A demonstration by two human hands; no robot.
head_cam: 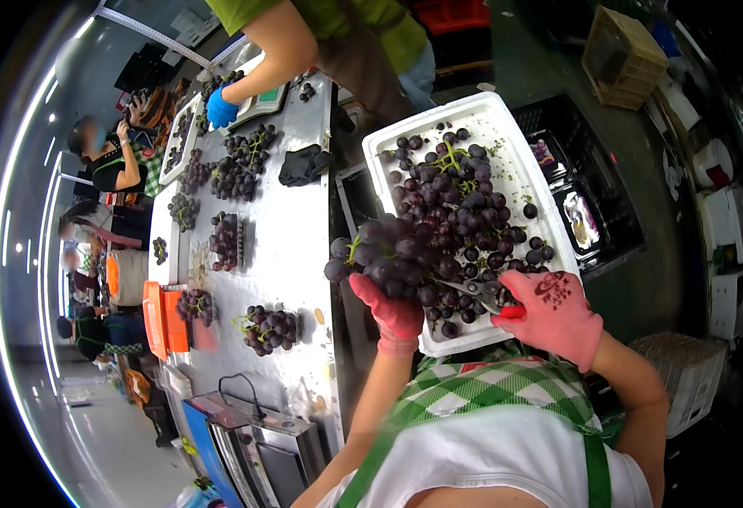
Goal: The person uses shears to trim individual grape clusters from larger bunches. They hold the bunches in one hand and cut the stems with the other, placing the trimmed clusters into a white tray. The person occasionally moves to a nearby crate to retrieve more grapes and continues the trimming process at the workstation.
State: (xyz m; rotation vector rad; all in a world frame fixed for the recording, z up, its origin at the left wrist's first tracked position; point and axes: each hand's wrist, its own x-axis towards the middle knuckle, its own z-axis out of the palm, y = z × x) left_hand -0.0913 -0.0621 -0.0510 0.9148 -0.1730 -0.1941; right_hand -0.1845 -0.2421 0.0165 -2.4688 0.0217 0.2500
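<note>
In my left hand (389, 311), in a pink glove, rests a bunch of dark purple grapes (384, 254), held over the near left rim of a white foam tray (511, 136). My right hand (552, 311), also pink-gloved, grips red-handled pruning snips (476, 292). Their blades point left and reach to the underside of the held bunch; whether they are parted is hard to make out. More grape bunches (454, 190) fill the middle of the tray, with loose grapes (530, 210) and bits of stem scattered around them.
A steel table (282, 241) to the left bears several grape bunches (269, 330), a black cloth (304, 165), an orange box (167, 320) and a metal machine (269, 444). A co-worker's blue-gloved hand (222, 106) is by a scale (269, 101). Right of the tray stands a black crate (625, 222) holding packs.
</note>
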